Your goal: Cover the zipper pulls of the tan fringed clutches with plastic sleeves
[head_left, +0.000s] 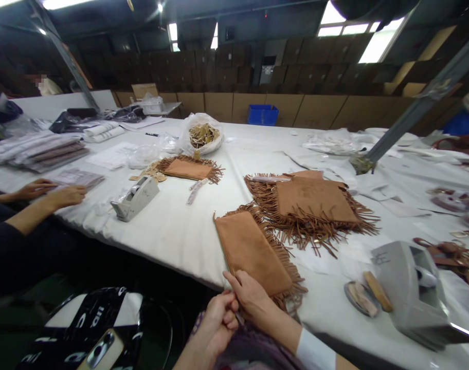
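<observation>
A tan fringed pouch (253, 246) lies flat at the table's front edge, its brown fringe spreading along the right and lower sides. My right hand (252, 298) rests against the pouch's near left corner, fingers bent and thumb stretched along its edge. Just left of it, below the table edge, my left hand (219, 318) is closed with curled fingers. The fingertips of both hands meet; whatever they pinch is too small or hidden to name. Behind the pouch lies a pile of similar fringed pieces (315, 198).
Grey tape dispensers stand on the right (408, 293) and left (136, 198). Further back are another fringed pouch (188, 168) and a plastic bag of gold-brown pieces (201, 134). A co-worker's hands (60, 195) work at left. A phone (103, 352) lies on a black-and-white patterned surface.
</observation>
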The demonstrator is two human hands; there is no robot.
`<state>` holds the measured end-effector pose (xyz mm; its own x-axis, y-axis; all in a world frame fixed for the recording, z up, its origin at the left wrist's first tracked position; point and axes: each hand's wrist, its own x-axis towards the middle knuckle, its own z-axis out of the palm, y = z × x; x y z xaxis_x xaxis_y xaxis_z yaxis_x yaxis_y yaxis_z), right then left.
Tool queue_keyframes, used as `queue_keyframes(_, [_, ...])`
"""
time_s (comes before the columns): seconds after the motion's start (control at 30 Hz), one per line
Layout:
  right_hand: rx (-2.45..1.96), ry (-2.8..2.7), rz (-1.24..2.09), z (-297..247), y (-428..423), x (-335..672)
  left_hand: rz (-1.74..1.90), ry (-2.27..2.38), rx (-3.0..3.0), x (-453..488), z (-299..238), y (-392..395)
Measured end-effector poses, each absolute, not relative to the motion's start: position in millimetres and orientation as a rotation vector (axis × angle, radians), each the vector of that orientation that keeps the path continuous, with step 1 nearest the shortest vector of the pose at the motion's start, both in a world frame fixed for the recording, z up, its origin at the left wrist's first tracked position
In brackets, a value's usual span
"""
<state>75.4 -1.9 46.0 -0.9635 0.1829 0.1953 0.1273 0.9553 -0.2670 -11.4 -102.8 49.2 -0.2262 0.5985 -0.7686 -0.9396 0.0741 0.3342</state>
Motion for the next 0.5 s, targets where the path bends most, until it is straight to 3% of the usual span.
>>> queue_keyframes(0.1, [-0.151, -2.911, 0.593, 60, 19, 100, 1.478, 1.017, -0.465, -17, 42, -116])
queue_keyframes(0.27, [-0.710, -2.586, 0.472, 45, 69, 136, 1.308, 1.048, -0.239, -20, 23, -127])
queue_keyframes(0.5, [-0.744, -2.568, 0.570, 18, 77, 145, 0.902, 2.064, 0.965, -46, 40, -133])
